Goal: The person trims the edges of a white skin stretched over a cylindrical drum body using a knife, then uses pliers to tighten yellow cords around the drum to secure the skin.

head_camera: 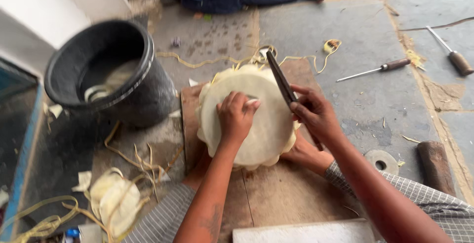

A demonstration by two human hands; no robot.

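Your left hand (237, 116) presses down with curled fingers on the middle of the pale round disc (254, 119), which lies on the wooden board (276, 193) on the floor. Your right hand (316, 114), at the disc's right edge, grips a dark blade (280, 81) that slants over its top.

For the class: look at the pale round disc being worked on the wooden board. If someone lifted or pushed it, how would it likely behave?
The pale round disc would probably flex rather than stay rigid: its rim is wavy and scalloped. It looks thin, so likely light for its width. Lying flat on the wooden board, it should slide rather than roll; the left hand pressing it suggests it shifts easily, while the right hand holds a dark blade.
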